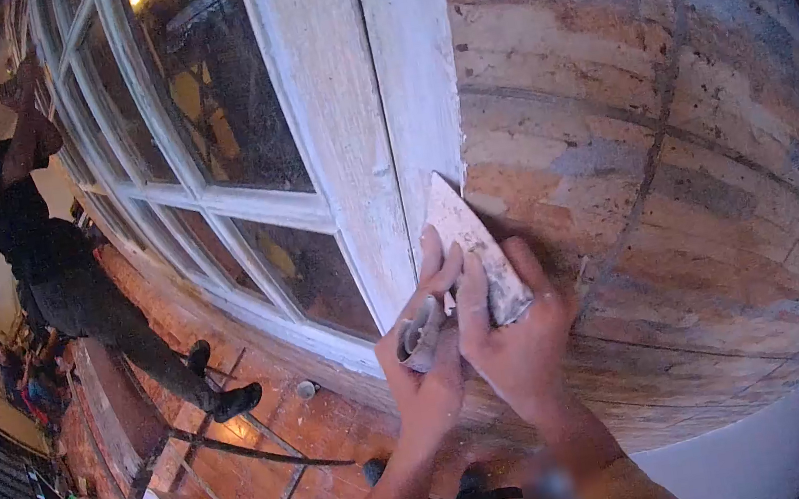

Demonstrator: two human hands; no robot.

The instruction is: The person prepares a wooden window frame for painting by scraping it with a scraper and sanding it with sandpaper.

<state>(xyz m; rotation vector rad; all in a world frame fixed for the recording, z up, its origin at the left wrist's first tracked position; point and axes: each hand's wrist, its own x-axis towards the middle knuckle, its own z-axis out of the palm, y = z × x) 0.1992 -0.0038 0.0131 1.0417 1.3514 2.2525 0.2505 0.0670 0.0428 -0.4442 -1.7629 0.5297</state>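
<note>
Fingers (471, 291) of the right hand (524, 339) are closed on a flat scraper (477, 249), its long point tipped up and left, near the white window frame's (417, 75) edge. A small curled thing (420, 345) is held by the left hand (440, 385). Patchy wall (589, 154) is seen rightward, reddish floor (337, 429) below.

A white-framed window (201, 201) adjoins a tiled wall (587, 63) above reddish flooring (341, 421).

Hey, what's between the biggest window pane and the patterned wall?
In the head view, the white window frame, with a dark upright seam in it, lies between that pane and the patterned wall.
</note>
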